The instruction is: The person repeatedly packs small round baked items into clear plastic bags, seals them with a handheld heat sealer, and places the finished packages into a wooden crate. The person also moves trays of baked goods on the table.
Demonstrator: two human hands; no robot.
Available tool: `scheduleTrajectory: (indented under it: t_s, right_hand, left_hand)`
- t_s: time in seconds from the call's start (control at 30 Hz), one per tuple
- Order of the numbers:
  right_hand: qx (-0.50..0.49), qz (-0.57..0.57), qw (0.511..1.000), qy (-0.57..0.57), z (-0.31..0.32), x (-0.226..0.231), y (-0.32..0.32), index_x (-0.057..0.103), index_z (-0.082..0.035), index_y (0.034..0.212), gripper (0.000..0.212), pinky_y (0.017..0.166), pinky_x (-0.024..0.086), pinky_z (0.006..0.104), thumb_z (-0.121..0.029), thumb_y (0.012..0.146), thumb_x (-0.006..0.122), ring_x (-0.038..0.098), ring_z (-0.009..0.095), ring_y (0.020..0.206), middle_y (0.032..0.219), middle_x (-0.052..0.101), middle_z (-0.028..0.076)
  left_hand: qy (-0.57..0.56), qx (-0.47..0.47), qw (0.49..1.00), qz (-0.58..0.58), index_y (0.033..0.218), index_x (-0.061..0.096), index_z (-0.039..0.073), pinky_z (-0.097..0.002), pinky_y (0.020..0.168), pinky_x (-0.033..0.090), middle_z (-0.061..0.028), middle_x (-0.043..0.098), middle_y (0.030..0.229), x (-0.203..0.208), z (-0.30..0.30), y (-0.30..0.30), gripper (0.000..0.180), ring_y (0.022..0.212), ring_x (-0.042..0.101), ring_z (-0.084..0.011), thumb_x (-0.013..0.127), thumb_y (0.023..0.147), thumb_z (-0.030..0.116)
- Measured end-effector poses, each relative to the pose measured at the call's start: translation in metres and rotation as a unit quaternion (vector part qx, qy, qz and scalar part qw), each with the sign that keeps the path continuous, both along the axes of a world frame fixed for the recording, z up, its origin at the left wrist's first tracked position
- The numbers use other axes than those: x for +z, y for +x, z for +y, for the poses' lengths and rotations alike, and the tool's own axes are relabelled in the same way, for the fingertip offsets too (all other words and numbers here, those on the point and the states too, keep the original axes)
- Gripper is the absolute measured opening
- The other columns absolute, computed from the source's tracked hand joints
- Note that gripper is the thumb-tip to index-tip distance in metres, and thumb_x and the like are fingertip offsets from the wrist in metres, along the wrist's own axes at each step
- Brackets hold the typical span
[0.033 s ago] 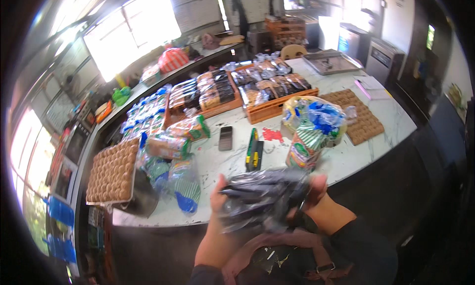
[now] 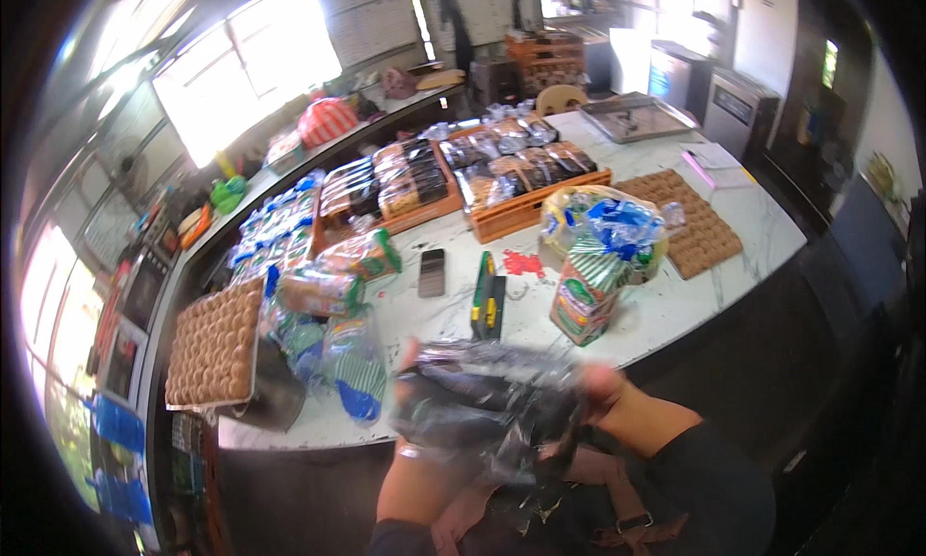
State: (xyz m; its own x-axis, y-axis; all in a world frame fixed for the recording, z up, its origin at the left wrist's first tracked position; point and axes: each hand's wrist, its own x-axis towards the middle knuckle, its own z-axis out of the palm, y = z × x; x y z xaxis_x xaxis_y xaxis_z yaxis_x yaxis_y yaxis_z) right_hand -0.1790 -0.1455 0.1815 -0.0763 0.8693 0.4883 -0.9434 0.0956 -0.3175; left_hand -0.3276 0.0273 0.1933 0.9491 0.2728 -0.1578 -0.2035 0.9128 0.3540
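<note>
Two hands grip one dark plastic bag (image 2: 492, 411) in front of the chest, just off the near edge of the desk (image 2: 666, 310). The desk, white and marbled, carries crates (image 2: 526, 209) of wrapped loaves at the back, brown trays (image 2: 214, 349) at either end, and a bundle of blue-and-green bags (image 2: 603, 238) standing near the middle. A phone (image 2: 432, 271) and a green-and-yellow tool (image 2: 488, 296) lie flat between them.

The bag is blurred, so its contents cannot be told. It looks thin, crinkled and limp, likely light and slippery, and would sag wherever it is not held. The left hand (image 2: 420, 450) clasps its lower left side, thumb over the top. The right hand (image 2: 603, 392) pinches the right end, fingers closed on the film. Bunched folds or the edges seem the surest places to hold; a flat stretch of film would probably slide.
</note>
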Motion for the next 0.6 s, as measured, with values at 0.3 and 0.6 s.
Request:
scheduleTrajectory:
  t_s: [0.3, 0.6]
  right_hand:
    - [-0.228, -0.317, 0.903, -0.177, -0.099, 0.041, 0.034, 0.048, 0.013, 0.129, 0.084, 0.099, 0.044, 0.0417, -0.058, 0.085, 0.063, 0.057, 0.031, 0.116, 0.127, 0.056, 0.025]
    - [-0.231, -0.348, 0.846, -0.331, -0.119, 0.007, 0.083, 0.069, 0.002, 0.089, 0.032, 0.073, 0.043, 0.027, -0.029, 0.095, 0.06, 0.054, 0.009, 0.079, 0.082, 0.063, 0.001]
  left_hand:
    - [0.406, -0.051, 0.903, -0.132, 0.085, 0.065, -0.005, -0.0304, 0.057, 0.044, -0.015, 0.065, 0.073, 0.036, 0.013, 0.056, 0.047, 0.06, 0.057, -0.0199, 0.059, 0.092, 0.041]
    - [0.321, -0.042, 0.928, -0.186, 0.069, 0.061, -0.003, -0.0298, 0.052, 0.031, -0.0053, 0.046, 0.069, 0.045, -0.037, 0.123, 0.03, 0.062, 0.043, -0.0163, 0.067, 0.087, 0.02]
